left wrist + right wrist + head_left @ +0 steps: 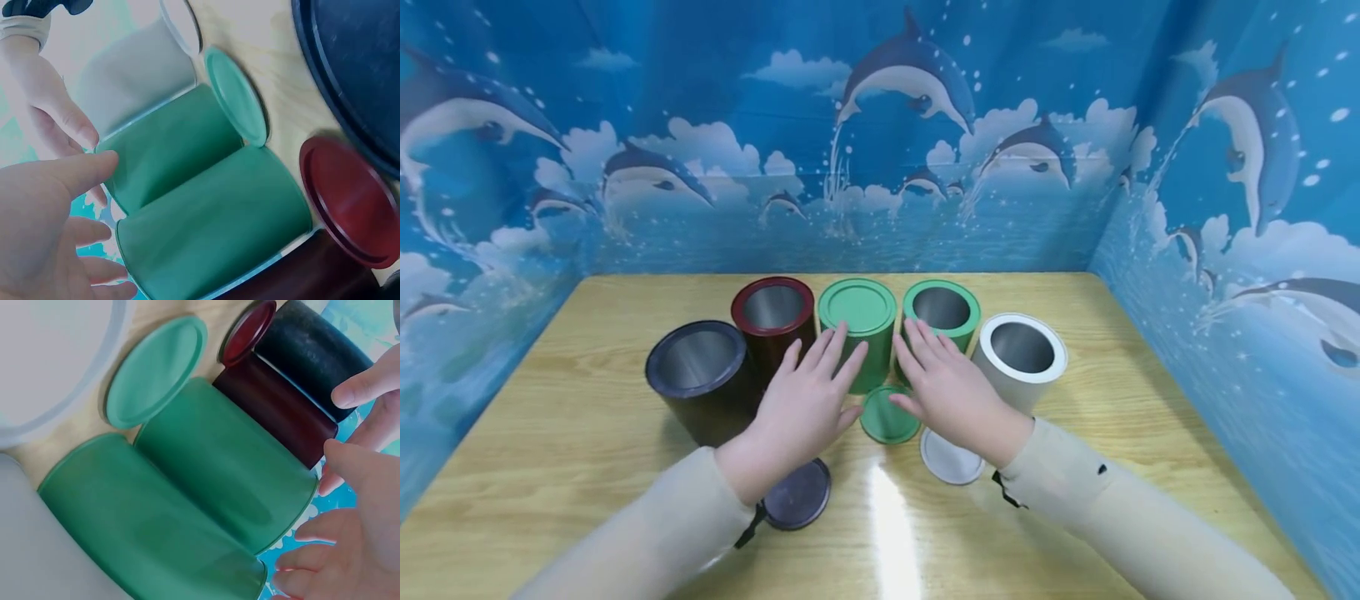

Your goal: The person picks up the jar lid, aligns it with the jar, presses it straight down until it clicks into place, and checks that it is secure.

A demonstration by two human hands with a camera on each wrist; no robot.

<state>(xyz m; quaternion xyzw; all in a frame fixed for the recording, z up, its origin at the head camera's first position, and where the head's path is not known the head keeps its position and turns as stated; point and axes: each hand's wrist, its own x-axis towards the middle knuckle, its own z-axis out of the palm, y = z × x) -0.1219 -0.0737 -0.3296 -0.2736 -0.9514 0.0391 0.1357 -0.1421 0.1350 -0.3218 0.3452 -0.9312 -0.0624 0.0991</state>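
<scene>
Both hands are held palm down over a row of cans, fingers extended. My left hand [805,396] is nearest the lidded green can [859,307] and a dark red open can [773,307]; nothing is in its grasp. My right hand [951,387] hovers before the open green can [942,321], also holding nothing. Whether any fingertip touches a can is unclear. A green lid [890,415] lies between the hands, and a white lid [951,458] lies partly under the right wrist. In the left wrist view a dark red lid [353,203] stands out; the left hand hides it from the head view.
A black open can [696,358] ends the row at left, a white open can [1024,348] at right. Near the left cuff lies a black lid [797,496]. The wooden table [1150,467] is bordered by a dolphin-print curtain [700,83] behind and at the sides.
</scene>
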